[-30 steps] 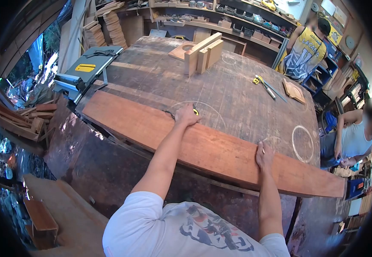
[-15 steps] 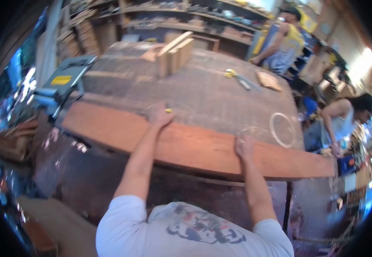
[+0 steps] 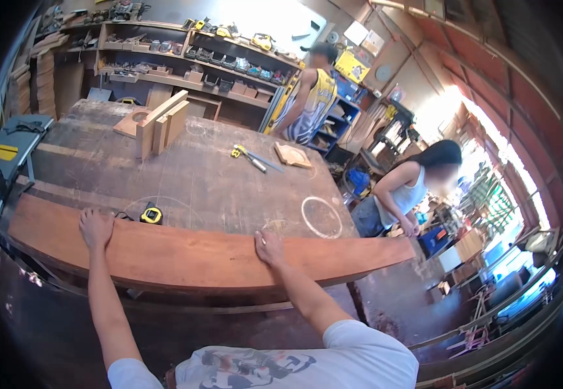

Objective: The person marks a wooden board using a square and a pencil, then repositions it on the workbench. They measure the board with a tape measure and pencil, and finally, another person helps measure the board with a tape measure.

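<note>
A long reddish-brown wooden plank (image 3: pixel 191 253) lies along the near edge of the workbench, its right end tapering. My left hand (image 3: pixel 97 227) grips the far edge toward the plank's left end, fingers bent over it. Right of the middle, my right hand (image 3: pixel 270 248) is curled over the same edge, its fingertips partly hidden. Just behind the plank, between my hands, sits a yellow and black tape measure (image 3: pixel 151 214).
On the workbench (image 3: pixel 229 194) are upright wooden boards (image 3: pixel 160 126), a yellow-handled tool (image 3: pixel 249 157) and a small wooden piece (image 3: pixel 292 155). One person (image 3: pixel 307 97) stands behind it; another (image 3: pixel 401 188) bends near the plank's right end. Shelves (image 3: pixel 184 61) line the back.
The view has swung right. My left hand has slid left along the plank, away from the tape measure, widening the gap between my hands. My right hand stays at about the same place on the plank.
</note>
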Available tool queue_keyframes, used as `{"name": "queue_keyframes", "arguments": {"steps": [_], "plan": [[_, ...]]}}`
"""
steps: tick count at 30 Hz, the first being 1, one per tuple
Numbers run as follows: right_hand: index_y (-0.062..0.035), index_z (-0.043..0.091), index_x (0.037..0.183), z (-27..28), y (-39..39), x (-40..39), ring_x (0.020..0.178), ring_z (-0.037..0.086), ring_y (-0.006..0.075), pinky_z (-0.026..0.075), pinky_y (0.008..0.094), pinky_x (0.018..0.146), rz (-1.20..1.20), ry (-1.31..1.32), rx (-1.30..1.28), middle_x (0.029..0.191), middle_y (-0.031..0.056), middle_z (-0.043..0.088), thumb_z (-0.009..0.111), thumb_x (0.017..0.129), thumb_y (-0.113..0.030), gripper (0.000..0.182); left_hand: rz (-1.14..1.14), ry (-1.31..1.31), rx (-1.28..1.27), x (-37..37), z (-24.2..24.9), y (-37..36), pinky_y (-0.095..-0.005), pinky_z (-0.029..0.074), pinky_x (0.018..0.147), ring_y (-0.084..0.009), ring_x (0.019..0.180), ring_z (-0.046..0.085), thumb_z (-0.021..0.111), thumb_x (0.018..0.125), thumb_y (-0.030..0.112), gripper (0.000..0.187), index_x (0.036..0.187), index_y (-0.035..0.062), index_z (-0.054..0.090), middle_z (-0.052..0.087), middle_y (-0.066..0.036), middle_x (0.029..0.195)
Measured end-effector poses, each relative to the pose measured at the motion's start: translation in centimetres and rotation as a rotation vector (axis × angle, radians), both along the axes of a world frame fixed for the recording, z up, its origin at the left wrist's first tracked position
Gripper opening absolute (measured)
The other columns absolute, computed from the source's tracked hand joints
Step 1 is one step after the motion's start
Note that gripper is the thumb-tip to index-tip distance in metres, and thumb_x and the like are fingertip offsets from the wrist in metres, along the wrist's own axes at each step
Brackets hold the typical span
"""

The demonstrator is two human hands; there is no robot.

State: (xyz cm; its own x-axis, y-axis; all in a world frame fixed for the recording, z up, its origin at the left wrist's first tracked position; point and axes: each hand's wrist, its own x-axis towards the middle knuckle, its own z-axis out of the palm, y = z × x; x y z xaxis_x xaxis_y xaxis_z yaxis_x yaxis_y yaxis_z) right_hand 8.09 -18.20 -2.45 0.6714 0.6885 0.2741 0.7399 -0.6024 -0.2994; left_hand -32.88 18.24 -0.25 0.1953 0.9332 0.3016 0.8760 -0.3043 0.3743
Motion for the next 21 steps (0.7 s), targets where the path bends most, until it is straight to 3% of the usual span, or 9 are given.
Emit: {"name": "queue_keyframes", "arguments": {"steps": [10,21], "plan": [[0.0008,0.066,0.088,-0.8,0.1,1.3,0.09,0.063,0.0472,0.046,0.0562,0.083,0.042,-0.104,0.11,0.09,0.0273,0.068,0.048,0.101,-0.032,0.039,0.021,-0.088,0.037,0.2,-0.7,0.2,-0.0484,0.031,0.116,-0.0335,0.137,0.042,0.071,0.085,0.042,0.051,0.119,0.0043,0.067,0.058,-0.015,0.135],[0.0007,0.067,0.09,-0.6,0.2,1.4,0.088,0.064,0.0468,0.048,0.0548,0.08,0.079,-0.083,0.179,0.087,0.0273,0.067,0.049,0.101,-0.03,0.037,0.035,-0.04,0.028,0.4,0.2,-0.5,-0.0478,0.032,0.116,-0.0328,0.136,0.045,0.069,0.087,0.046,0.051,0.116,0.0045,0.07,0.059,-0.014,0.135]]}}
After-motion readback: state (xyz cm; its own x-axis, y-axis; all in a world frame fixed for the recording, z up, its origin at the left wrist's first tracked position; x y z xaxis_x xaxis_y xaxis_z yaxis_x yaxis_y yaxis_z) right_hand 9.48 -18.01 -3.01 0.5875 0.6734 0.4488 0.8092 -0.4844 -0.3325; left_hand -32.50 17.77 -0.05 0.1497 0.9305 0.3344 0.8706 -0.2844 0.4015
